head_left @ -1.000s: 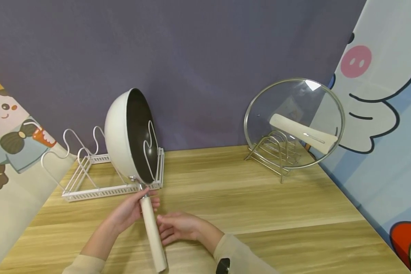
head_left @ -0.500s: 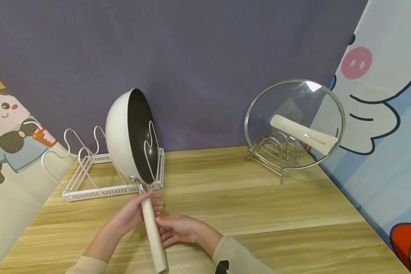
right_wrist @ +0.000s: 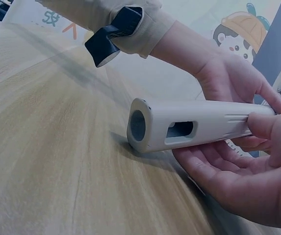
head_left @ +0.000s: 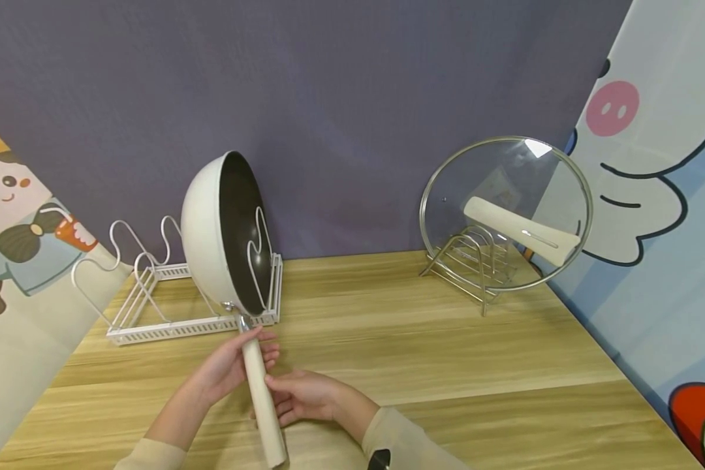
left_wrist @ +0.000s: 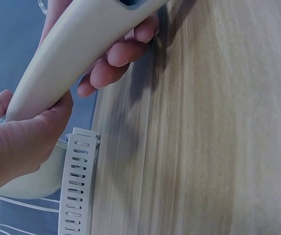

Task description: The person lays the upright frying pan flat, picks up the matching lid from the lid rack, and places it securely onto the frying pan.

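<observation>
A white wok with a dark inside stands on its side in the left part of the white wire rack. Its long cream handle points toward me. My left hand holds the handle close to the wok, thumb on top and fingers reaching beneath. Lower down, my right hand grips the same handle from the right. In the right wrist view, the right thumb presses its side while the fingers pass underneath. A slot and a round hollow end show on the handle there.
To the right, a glass lid with a cream grip leans in a small metal rack. Both racks stand on the wood-grain table. A dark grey wall rises behind, with cartoon-printed panels at either side.
My right hand has closed in on the handle, its fingers now passing under it and its thumb against it. The left hand has slid slightly down the handle. The wok stays in place.
</observation>
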The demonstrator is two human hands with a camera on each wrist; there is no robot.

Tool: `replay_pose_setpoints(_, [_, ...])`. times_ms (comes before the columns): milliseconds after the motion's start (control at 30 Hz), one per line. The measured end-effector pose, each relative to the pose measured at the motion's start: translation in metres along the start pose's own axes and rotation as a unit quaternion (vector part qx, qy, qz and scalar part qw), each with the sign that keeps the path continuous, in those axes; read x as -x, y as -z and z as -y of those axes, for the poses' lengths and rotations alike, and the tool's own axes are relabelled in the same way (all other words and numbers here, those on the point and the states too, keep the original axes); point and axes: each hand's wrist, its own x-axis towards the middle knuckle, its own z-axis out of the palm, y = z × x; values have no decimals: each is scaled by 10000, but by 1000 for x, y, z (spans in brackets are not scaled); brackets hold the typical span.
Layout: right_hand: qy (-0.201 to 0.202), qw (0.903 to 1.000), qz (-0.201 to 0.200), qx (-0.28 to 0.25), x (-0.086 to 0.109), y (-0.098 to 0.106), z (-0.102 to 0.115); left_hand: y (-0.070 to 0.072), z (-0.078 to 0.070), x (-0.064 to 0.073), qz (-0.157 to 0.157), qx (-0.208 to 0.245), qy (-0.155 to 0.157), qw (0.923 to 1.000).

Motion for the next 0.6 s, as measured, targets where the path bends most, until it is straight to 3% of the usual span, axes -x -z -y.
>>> replay_pose_setpoints(333, [80, 9993, 328, -180, -3, 0, -1, 2, -2, 0, 40, 627, 3, 9980])
replay_pose_setpoints(600, [71, 9984, 486, -262, -6, -2, -3, 4, -2, -1, 448, 1027, 77, 9937])
